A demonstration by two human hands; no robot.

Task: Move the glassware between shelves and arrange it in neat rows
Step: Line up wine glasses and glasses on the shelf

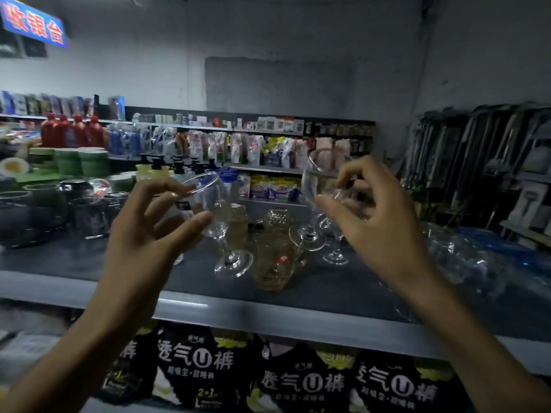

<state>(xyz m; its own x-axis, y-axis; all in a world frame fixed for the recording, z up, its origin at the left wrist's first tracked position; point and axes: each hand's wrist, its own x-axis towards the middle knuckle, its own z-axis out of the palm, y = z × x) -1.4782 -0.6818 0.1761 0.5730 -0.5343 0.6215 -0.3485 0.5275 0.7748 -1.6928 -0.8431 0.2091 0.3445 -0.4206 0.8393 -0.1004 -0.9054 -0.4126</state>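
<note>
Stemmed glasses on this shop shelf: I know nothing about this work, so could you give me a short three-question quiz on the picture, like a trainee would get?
1. True or false: the left hand and the right hand each hold a stemmed glass.
2. The yellowish patterned jug stands: A) on the grey shelf, between the hands; B) in the left hand; C) on the floor.
3. Fill in: the tilted glass is in the ___ hand; the upright glass is in the other.
Key: 1 true; 2 A; 3 left.
</note>
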